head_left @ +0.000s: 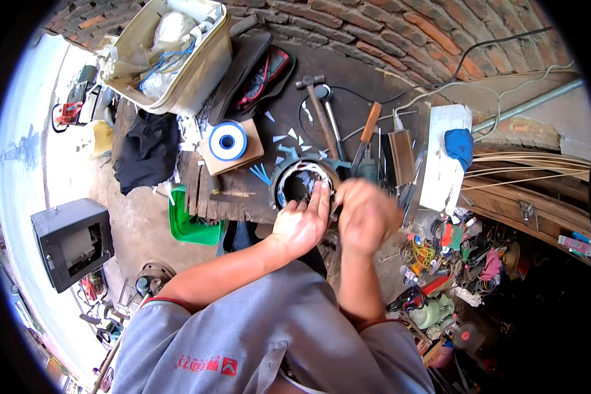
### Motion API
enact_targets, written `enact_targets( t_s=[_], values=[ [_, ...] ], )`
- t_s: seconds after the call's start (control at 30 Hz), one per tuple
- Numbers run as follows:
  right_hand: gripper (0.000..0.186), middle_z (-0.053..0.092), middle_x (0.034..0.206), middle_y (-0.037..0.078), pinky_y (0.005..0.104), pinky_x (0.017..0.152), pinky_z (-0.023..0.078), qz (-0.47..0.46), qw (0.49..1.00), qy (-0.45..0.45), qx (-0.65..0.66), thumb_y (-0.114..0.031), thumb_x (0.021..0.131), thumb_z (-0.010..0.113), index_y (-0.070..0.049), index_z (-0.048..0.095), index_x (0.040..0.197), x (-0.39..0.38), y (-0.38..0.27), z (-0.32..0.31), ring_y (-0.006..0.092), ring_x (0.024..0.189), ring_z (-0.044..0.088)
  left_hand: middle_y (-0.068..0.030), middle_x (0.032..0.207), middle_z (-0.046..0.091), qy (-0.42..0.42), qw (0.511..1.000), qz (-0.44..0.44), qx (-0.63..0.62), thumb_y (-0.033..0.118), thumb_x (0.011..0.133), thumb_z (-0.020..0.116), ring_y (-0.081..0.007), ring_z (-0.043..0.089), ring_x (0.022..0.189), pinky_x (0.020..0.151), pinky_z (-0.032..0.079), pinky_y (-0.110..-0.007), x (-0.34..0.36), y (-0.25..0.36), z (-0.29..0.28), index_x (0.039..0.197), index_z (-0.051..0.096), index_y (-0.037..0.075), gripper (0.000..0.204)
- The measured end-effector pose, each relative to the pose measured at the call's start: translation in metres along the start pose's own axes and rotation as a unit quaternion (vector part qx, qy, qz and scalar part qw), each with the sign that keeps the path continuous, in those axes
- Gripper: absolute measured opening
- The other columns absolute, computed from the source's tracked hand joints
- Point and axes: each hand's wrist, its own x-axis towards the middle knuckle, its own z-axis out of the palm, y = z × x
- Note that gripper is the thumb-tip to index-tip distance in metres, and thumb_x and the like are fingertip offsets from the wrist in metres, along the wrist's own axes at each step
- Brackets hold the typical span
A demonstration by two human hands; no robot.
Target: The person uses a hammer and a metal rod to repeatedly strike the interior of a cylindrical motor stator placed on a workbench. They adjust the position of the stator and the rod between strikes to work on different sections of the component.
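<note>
A round motor stator (275,188) stands at the near edge of the dark workbench, with white lining and windings around its inner wall. My left hand (301,226) rests on its near side, index and middle fingers stretched onto the inner rim. Close by on the right, my right hand (366,217) is curled like a fist and blurred by motion; whatever it may hold is hidden. Small pale blue cut pieces (293,132) lie beyond the stator. Thin blue strips (261,173) lie on its left.
Left on the bench are a white-and-blue spool (227,127) on cardboard, black cloth (146,152) and a filled plastic tub (210,62). A multimeter (269,71), hammer (320,111) and orange-handled tool (370,122) lie farther back. A green bin (197,231) stands below the bench; clutter fills the right floor.
</note>
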Motion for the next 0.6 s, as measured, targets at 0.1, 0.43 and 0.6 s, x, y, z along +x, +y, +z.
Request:
enact_targets(
  t_s=[0.1,0.43,0.6],
  values=[
    [0.042,0.037,0.048,0.006,0.0348,0.045,0.04,0.125,0.988,0.002,0.094,-0.016,0.088,0.044,-0.007,0.031,0.049,0.038,0.012,-0.001,0.0164,0.042,0.034,-0.0288,0.119,0.059,-0.002,1.0,-0.008,-0.028,0.021,0.08,0.056,-0.0187,0.062,0.056,0.059,0.05,-0.029,0.003,0.0,-0.005,0.124,0.052,-0.011,0.055],
    [0.04,0.037,0.045,0.006,0.0359,0.045,0.043,0.067,0.992,-0.091,0.064,-0.012,0.087,0.044,-0.006,0.035,0.049,0.04,0.02,0.004,0.0154,0.041,0.036,-0.0292,0.123,0.057,-0.023,0.999,-0.017,-0.036,0.028,0.084,0.057,-0.0205,0.063,0.059,0.061,0.051,-0.031,0.002,-0.001,-0.001,0.127,0.048,-0.011,0.059],
    [0.038,0.042,0.045,0.008,0.0331,0.046,0.045,0.105,0.981,-0.133,0.095,-0.01,0.086,0.046,-0.002,0.039,0.049,0.048,0.016,0.008,0.0157,0.039,0.04,-0.028,0.122,0.058,-0.002,1.0,-0.011,-0.026,0.027,0.083,0.057,-0.0184,0.063,0.059,0.06,0.05,-0.03,0.003,-0.002,-0.001,0.125,0.05,-0.012,0.057]
  ],
)
